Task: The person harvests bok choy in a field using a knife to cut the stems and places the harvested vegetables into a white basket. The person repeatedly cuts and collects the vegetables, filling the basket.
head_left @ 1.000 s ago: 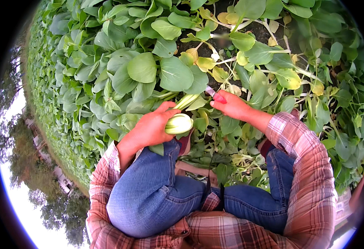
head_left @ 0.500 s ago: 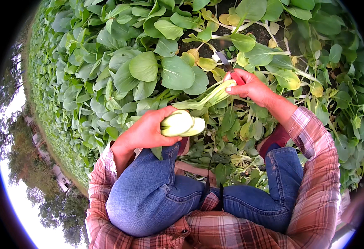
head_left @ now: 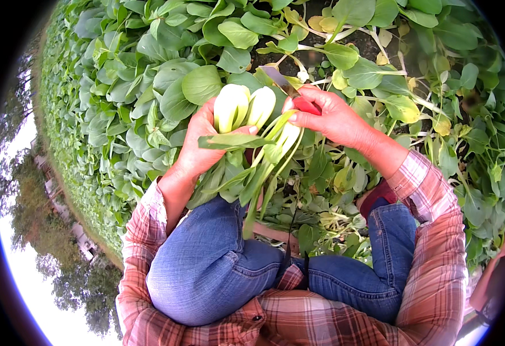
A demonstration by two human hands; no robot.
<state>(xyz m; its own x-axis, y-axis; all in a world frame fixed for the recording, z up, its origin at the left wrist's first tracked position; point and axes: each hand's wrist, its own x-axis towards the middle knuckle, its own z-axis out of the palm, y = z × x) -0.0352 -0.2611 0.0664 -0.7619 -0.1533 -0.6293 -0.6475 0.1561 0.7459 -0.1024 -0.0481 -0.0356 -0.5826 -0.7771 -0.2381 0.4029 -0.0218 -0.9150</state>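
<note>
My left hand point(head_left: 195, 147) is closed round two pale heads of bok choy point(head_left: 232, 108), their white-green bases pointing up and their leaves hanging toward my left knee. In my right hand point(head_left: 339, 120) is a red-handled knife point(head_left: 306, 105), its blade pointing up and to the left. The same hand pinches another bok choy point(head_left: 287, 137) by its base end, under the knife handle. Its stalks and leaves droop down between my hands, close to the left hand's bunch. The fingertips of both hands are partly hidden by stalks.
Dense green bok choy plants point(head_left: 200, 85) fill the ground ahead and to the left. Yellowed leaves point(head_left: 402, 109) and cut stalks lie over dark soil point(head_left: 356, 43) ahead right. My bent knees point(head_left: 189, 259) sit below my hands. Part of another person point(head_left: 494, 274) shows at the right edge.
My left hand has turned its bok choy heads from sideways to base up and raised them. The right hand has shifted slightly left, and its bok choy now hangs leaves down.
</note>
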